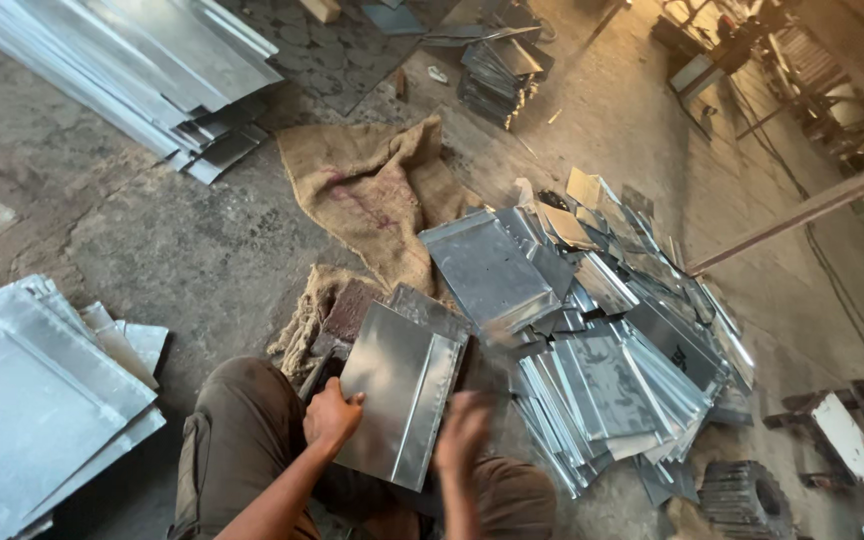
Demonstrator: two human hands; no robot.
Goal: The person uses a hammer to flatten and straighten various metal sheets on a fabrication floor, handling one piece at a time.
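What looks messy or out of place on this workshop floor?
The burlap sack lies crumpled and bunched, not flat. The pile of metal sheets to its right is jumbled, pieces tilted every way. The left hand grips a folded metal sheet; the right hand is blurred.

The sheet (402, 395) I hold in my left hand (332, 415) is smooth, shiny galvanised metal. Coarse brown burlap sacking (372, 190) lies on rough, matt concrete floor (192, 250)

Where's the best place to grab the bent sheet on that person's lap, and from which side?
Probably the flat left edge of the sheet, coming in from the left, where the left hand already grips it. The right side has a folded lip, and the right hand is blurred there.
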